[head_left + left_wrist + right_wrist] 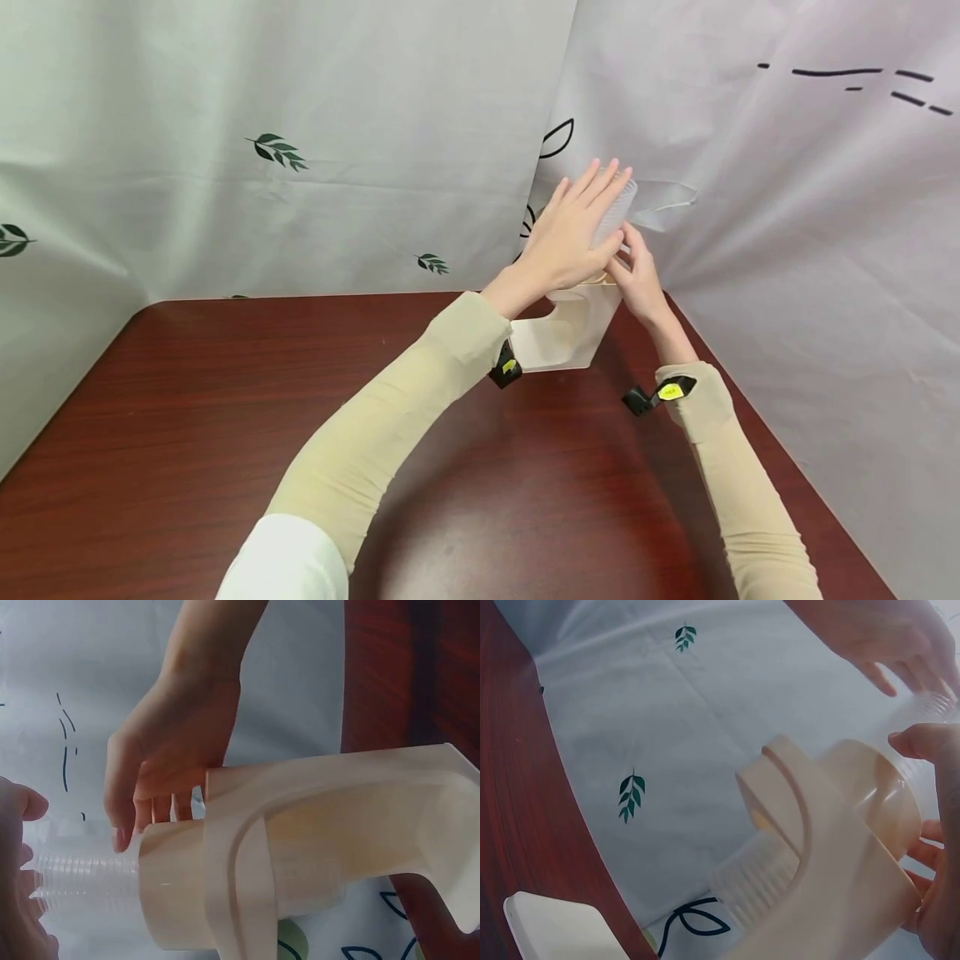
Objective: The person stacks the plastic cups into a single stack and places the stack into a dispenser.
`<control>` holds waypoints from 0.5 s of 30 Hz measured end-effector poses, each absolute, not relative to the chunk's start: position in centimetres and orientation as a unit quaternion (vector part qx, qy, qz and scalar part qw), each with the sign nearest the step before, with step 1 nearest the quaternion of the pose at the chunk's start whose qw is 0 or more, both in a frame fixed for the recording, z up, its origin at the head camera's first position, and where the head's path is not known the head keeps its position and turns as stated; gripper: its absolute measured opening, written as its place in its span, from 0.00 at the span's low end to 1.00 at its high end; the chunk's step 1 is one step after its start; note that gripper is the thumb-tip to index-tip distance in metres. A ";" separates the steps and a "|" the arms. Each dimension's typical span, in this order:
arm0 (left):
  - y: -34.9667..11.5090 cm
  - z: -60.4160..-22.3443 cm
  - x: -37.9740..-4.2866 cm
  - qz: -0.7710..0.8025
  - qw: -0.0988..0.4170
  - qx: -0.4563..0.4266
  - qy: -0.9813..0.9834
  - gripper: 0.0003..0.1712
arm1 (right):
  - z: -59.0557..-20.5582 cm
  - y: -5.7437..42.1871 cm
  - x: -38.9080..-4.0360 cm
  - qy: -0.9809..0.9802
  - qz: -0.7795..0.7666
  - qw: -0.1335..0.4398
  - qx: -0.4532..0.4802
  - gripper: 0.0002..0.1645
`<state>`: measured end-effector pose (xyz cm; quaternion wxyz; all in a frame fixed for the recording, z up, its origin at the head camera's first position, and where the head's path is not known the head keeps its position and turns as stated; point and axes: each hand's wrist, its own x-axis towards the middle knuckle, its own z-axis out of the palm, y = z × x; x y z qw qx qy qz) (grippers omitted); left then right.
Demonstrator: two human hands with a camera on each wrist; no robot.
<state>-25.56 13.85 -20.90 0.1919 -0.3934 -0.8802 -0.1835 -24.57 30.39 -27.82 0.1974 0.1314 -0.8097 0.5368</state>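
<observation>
A cream plastic cup dispenser (598,321) stands at the back of the table, with a round collar (176,885) at its top. Through the collar runs a stack of clear ribbed plastic cups (86,881), whose lower end shows beneath it in the right wrist view. My left hand (566,242) lies over the upper end of the stack, fingers straight and slightly spread. From the right, my right hand (637,279) grips around the collar, its thumb beside the cups and its fingers partly hidden behind the collar.
The dispenser stands on a dark red wooden table (247,400). Pale hanging sheets (360,167) with leaf prints enclose the back and sides, close behind the hands. A clear plastic bag or sleeve (663,204) shows just right of the cups.
</observation>
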 end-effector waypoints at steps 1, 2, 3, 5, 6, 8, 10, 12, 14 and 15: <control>13.8 -20.9 -25.6 -0.177 0.192 -0.393 -0.881 0.37 | -27.9 30.4 -24.6 -0.810 0.535 0.200 0.133 0.38; 13.8 -21.0 -25.6 -0.172 0.192 -0.394 -0.882 0.36 | -27.9 30.5 -24.6 -0.810 0.534 0.204 0.134 0.37; 13.8 -21.1 -25.6 -0.169 0.192 -0.395 -0.882 0.36 | -27.9 30.5 -24.6 -0.810 0.532 0.207 0.133 0.37; 13.7 -21.2 -25.7 -0.166 0.192 -0.399 -0.881 0.36 | -28.0 30.6 -24.6 -0.811 0.530 0.209 0.131 0.38; 13.6 -21.3 -25.7 -0.166 0.193 -0.402 -0.880 0.36 | -28.0 30.6 -24.5 -0.812 0.530 0.209 0.129 0.39; 13.5 -21.5 -25.8 -0.171 0.196 -0.407 -0.876 0.36 | -28.0 30.6 -24.5 -0.813 0.527 0.210 0.129 0.39; 13.4 -21.8 -25.9 -0.174 0.204 -0.415 -0.869 0.35 | -28.0 30.6 -24.5 -0.814 0.526 0.210 0.132 0.39; 13.4 -22.1 -25.9 -0.173 0.207 -0.423 -0.865 0.35 | -28.1 30.6 -24.5 -0.814 0.525 0.210 0.134 0.39; 13.3 -22.5 -26.0 -0.166 0.201 -0.428 -0.865 0.35 | -28.1 30.6 -24.5 -0.814 0.526 0.208 0.132 0.40; 13.3 -22.6 -26.0 -0.163 0.199 -0.428 -0.866 0.35 | -28.1 30.6 -24.5 -0.812 0.529 0.208 0.131 0.40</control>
